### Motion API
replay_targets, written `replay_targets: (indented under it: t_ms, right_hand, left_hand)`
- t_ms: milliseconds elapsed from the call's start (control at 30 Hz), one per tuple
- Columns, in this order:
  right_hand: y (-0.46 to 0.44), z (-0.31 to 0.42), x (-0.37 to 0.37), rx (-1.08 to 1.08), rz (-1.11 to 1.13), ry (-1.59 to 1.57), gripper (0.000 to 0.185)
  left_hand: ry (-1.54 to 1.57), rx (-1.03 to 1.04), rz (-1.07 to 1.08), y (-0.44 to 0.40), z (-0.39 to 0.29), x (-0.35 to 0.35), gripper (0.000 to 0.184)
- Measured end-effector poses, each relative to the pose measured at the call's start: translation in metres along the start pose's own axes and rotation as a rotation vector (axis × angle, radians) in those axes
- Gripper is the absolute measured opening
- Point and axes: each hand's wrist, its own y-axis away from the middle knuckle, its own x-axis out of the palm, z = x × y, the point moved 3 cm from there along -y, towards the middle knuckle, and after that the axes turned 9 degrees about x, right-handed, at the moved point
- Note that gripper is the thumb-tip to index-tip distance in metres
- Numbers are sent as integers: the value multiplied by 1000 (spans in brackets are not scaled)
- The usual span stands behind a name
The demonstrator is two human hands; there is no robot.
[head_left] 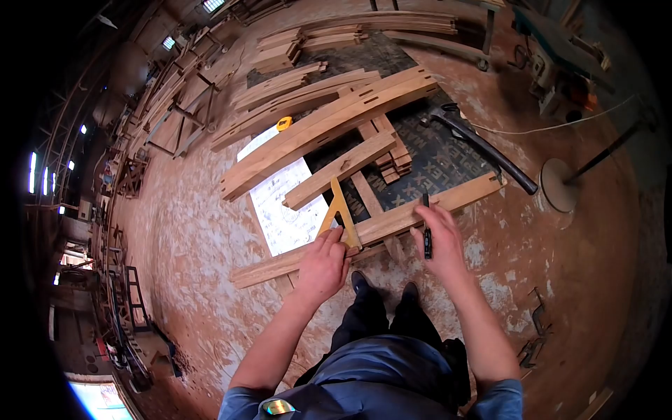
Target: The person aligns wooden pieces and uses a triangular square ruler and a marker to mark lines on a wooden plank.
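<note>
Head view, and you're standing over a brown, pale-smeared floor, with the bench ahead of you, its dark top printed with lettering. Across it runs the long slotted beam, slanting up toward the far right. Closer to you lies the front rail, right under your hands, and between the two sits a shorter timber. There's the marked paper sheet, partly under the wood, and over on the right the hammer, handle pointing your way.

Now your hands! Your left hand is down at the rail, fingers close together by the base of the yellow square; whether they're clamped on it, I can't tell. Your right hand has its fingers closed around a black pen, held near upright at the rail. Smallest of these, the yellow tape measure rests beyond the long beam.
</note>
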Motion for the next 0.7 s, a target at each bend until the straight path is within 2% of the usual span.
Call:
replay_targets:
  t_ms: [233, 533, 700]
  right_hand:
    - [29, 14, -8, 10, -89, -296, 34]
    - [54, 6, -8, 245, -108, -366, 26]
    - [57, 5, -8, 257, -111, -367, 23]
  left_hand:
    - [-30, 23, 12, -7, -3, 6, 30]
    - [-17, 21, 20, -7, -3, 5, 30]
    - [-13, 21, 20, -6, -2, 8, 29]
